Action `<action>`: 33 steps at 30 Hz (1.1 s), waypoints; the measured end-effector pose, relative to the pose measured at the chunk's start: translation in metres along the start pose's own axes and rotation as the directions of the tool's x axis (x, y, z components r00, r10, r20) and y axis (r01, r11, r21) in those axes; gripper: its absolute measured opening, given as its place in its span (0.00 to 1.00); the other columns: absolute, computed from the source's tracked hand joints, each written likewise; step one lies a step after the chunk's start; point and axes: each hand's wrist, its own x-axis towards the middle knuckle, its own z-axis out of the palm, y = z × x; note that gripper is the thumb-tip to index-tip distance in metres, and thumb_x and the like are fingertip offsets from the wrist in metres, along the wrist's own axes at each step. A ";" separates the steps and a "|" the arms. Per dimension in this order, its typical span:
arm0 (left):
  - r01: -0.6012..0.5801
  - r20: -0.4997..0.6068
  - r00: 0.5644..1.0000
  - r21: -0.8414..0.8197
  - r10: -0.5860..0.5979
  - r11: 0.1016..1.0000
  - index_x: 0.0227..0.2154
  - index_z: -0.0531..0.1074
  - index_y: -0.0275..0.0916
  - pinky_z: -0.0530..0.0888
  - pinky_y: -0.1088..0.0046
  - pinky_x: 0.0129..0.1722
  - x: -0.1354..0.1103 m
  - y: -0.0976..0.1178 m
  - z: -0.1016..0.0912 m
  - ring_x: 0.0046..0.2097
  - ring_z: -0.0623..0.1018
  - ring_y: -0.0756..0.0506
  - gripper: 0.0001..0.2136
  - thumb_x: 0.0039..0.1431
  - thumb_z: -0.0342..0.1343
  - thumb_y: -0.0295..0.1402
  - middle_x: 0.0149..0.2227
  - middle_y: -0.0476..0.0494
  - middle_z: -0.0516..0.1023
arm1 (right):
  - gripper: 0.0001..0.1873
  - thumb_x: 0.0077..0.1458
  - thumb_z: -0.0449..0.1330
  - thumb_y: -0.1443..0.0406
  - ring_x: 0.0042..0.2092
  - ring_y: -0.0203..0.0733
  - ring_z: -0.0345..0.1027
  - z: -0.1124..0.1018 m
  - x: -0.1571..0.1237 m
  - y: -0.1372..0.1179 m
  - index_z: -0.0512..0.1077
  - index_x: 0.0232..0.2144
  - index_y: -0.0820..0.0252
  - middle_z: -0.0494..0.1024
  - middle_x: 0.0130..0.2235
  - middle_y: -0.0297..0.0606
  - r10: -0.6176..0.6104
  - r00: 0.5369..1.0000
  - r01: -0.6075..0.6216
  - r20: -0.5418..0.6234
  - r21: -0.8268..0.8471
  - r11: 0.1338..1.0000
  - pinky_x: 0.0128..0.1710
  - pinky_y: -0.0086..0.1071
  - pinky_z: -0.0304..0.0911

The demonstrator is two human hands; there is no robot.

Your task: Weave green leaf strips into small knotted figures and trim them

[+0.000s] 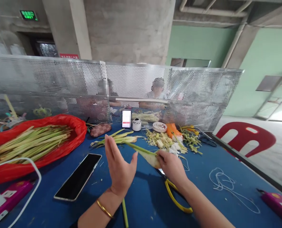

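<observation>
My left hand (120, 167) is raised over the blue table, open, with its fingers stretched up and the thumb apart. A gold bangle (104, 209) circles that wrist. My right hand (170, 166) pinches the near end of a green plant stalk (143, 151), whose broad, pale part hangs beside the fingers. The stalk slants away to the left, passing behind my left thumb. Under my right hand lie yellow-handled scissors (176, 198), their blades partly hidden. Another thin green stalk (125, 213) lies below my left hand, and a bundle of stalks (121, 138) rests beyond it.
A red plastic bag (80, 126) of long stalks stands at left. A black phone (79, 177) lies near my left hand. Farther back are an upright lit phone (126, 119), a tape roll (159, 127) and cut scraps (155, 139). White string (223, 182) lies right; a perforated screen (136, 79) spans the back.
</observation>
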 end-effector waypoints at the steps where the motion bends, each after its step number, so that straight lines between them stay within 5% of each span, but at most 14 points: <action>1: -0.089 0.051 0.995 -0.016 0.090 0.996 0.66 0.41 0.35 0.54 0.51 0.63 0.002 0.001 0.000 0.67 0.51 0.33 0.43 0.54 0.60 0.35 0.67 0.28 0.50 | 0.11 0.56 0.52 0.69 0.28 0.40 0.68 0.000 0.000 0.000 0.73 0.28 0.56 0.76 0.26 0.35 -0.020 1.000 0.020 0.006 -0.016 1.000 0.26 0.27 0.49; 3: -0.257 0.285 0.920 -0.083 0.270 0.963 0.63 0.55 0.40 0.50 0.52 0.64 0.006 0.004 0.002 0.64 0.60 0.36 0.32 0.55 0.58 0.33 0.61 0.35 0.66 | 0.11 0.56 0.52 0.70 0.30 0.39 0.70 0.001 0.000 -0.001 0.74 0.30 0.56 0.78 0.28 0.35 -0.079 0.996 0.079 0.036 -0.001 0.997 0.27 0.26 0.51; 5: -0.282 0.580 0.747 -0.167 0.325 0.945 0.52 0.70 0.43 0.52 0.53 0.62 0.011 0.007 0.006 0.55 0.72 0.37 0.19 0.56 0.56 0.33 0.47 0.41 0.79 | 0.11 0.56 0.53 0.71 0.33 0.38 0.71 0.002 0.001 -0.004 0.74 0.30 0.55 0.78 0.29 0.33 -0.141 0.988 0.139 0.068 0.033 0.990 0.30 0.25 0.54; 8: -0.087 0.835 0.526 -0.134 0.160 0.987 0.29 0.76 0.42 0.68 0.63 0.47 0.017 0.007 0.013 0.37 0.78 0.41 0.07 0.56 0.54 0.35 0.29 0.45 0.80 | 0.12 0.58 0.52 0.70 0.36 0.39 0.72 -0.003 0.002 -0.005 0.75 0.34 0.55 0.80 0.34 0.34 -0.180 0.981 0.175 0.075 0.068 0.982 0.33 0.26 0.57; 10: 0.064 0.883 0.467 -0.080 0.041 0.995 0.21 0.73 0.41 0.67 0.70 0.33 0.021 0.003 0.017 0.29 0.77 0.44 0.11 0.56 0.51 0.35 0.23 0.47 0.78 | 0.12 0.60 0.52 0.67 0.39 0.41 0.73 -0.012 -0.001 0.000 0.73 0.42 0.56 0.79 0.40 0.39 -0.124 0.991 0.122 0.049 0.041 0.992 0.35 0.28 0.59; 12: 0.219 0.887 0.459 -0.051 -0.057 0.974 0.20 0.70 0.41 0.64 0.73 0.26 0.023 -0.003 0.022 0.24 0.75 0.46 0.12 0.56 0.49 0.37 0.20 0.48 0.76 | 0.15 0.59 0.53 0.64 0.40 0.45 0.73 -0.023 -0.012 0.012 0.70 0.48 0.59 0.77 0.44 0.45 -0.036 0.997 0.040 0.062 -0.049 0.998 0.36 0.31 0.61; 15: 0.386 0.876 0.455 -0.029 -0.163 0.922 0.20 0.69 0.40 0.63 0.75 0.23 0.025 -0.013 0.032 0.19 0.73 0.49 0.12 0.55 0.49 0.39 0.20 0.50 0.76 | 0.17 0.54 0.56 0.65 0.38 0.48 0.74 -0.031 -0.041 0.035 0.71 0.47 0.60 0.79 0.39 0.45 0.008 0.973 0.037 0.232 -0.187 0.982 0.34 0.32 0.61; 22: 0.428 0.836 0.498 -0.005 -0.231 0.904 0.20 0.68 0.40 0.63 0.76 0.23 0.026 -0.011 0.054 0.20 0.74 0.50 0.13 0.55 0.48 0.39 0.22 0.50 0.77 | 0.41 0.33 0.53 0.79 0.35 0.49 0.75 -0.001 -0.079 0.057 0.68 0.56 0.62 0.80 0.39 0.48 0.014 0.974 0.050 0.224 -0.278 0.959 0.32 0.32 0.63; 27: 0.423 0.810 0.527 0.012 -0.257 0.906 0.20 0.69 0.40 0.62 0.75 0.24 0.024 -0.009 0.059 0.20 0.74 0.49 0.15 0.56 0.48 0.43 0.20 0.50 0.76 | 0.32 0.38 0.56 0.71 0.33 0.48 0.75 -0.006 -0.061 0.070 0.71 0.51 0.56 0.81 0.35 0.41 0.166 0.957 -0.206 0.238 0.154 0.966 0.29 0.31 0.63; 30: 0.407 0.793 0.547 0.028 -0.268 0.913 0.19 0.69 0.40 0.61 0.74 0.24 0.025 -0.012 0.062 0.21 0.73 0.48 0.17 0.55 0.49 0.46 0.18 0.50 0.74 | 0.22 0.45 0.57 0.61 0.19 0.38 0.65 -0.013 -0.054 0.072 0.70 0.46 0.57 0.73 0.21 0.30 0.244 0.866 -0.461 0.436 0.507 0.729 0.19 0.27 0.57; 33: 0.385 0.779 0.566 0.039 -0.269 0.922 0.19 0.69 0.40 0.59 0.74 0.24 0.027 -0.014 0.067 0.23 0.73 0.48 0.16 0.54 0.51 0.45 0.20 0.49 0.75 | 0.17 0.49 0.59 0.54 0.16 0.33 0.58 -0.018 -0.052 0.066 0.66 0.38 0.57 0.65 0.16 0.25 0.202 0.844 -0.522 0.497 0.673 0.525 0.17 0.25 0.52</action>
